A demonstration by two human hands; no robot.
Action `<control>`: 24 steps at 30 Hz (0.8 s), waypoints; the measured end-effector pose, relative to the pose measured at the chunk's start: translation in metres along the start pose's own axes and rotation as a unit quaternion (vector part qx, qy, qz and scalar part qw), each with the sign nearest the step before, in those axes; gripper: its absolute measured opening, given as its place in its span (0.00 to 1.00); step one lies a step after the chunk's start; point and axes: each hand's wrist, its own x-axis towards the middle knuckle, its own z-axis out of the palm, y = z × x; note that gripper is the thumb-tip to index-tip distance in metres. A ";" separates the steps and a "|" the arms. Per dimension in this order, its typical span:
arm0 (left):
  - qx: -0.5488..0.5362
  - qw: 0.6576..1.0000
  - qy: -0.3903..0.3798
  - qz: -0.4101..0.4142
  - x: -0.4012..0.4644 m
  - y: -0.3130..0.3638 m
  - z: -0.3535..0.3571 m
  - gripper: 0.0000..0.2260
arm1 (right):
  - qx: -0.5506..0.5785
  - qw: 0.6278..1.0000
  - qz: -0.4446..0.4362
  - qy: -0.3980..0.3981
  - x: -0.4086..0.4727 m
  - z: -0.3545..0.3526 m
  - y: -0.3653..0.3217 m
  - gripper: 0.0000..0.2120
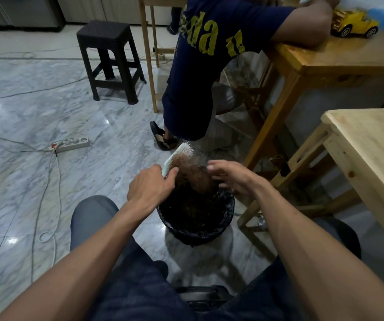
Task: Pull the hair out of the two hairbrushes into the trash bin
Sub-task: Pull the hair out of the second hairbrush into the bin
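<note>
A white hairbrush (179,154) with pale bristles is held over the black trash bin (229,206), its head pointing away from me. My left hand (150,185) is shut on the brush's handle. A thick clump of brown hair (198,179) hangs from the bristles down toward the bin's mouth. My right hand (231,176) is at the clump's right side, fingers curled against the hair. The bin has a black liner and dark contents. Only one hairbrush is visible.
A person in a navy shirt (209,54) stands just beyond the bin, leaning on a wooden table (325,63) that bears a yellow toy truck (354,23). A second wooden table (371,147) is at the right. A black stool (107,59), a power strip (72,144) and cables are on the marble floor at left.
</note>
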 end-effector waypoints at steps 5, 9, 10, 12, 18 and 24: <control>-0.004 1.000 -0.013 0.002 -0.003 0.002 0.001 0.25 | -0.061 0.997 -0.054 0.010 -0.004 0.013 -0.008 0.13; 0.007 1.000 -0.011 -0.010 -0.003 -0.008 -0.002 0.25 | -0.128 0.987 -0.049 0.087 -0.006 0.007 0.000 0.09; 0.008 1.000 -0.009 -0.014 -0.002 -0.010 -0.003 0.25 | -0.144 0.983 -0.039 0.110 -0.005 0.004 0.005 0.08; 0.007 1.000 -0.004 -0.025 -0.001 -0.014 -0.004 0.25 | -0.155 0.973 -0.008 0.171 -0.003 -0.003 0.012 0.10; 0.000 1.000 0.005 -0.028 0.000 -0.014 -0.004 0.25 | -0.248 0.908 0.125 0.313 -0.003 -0.007 0.026 0.13; 0.004 1.000 -0.003 -0.007 -0.005 -0.004 0.003 0.25 | -0.101 0.991 0.002 0.091 -0.007 0.007 0.015 0.27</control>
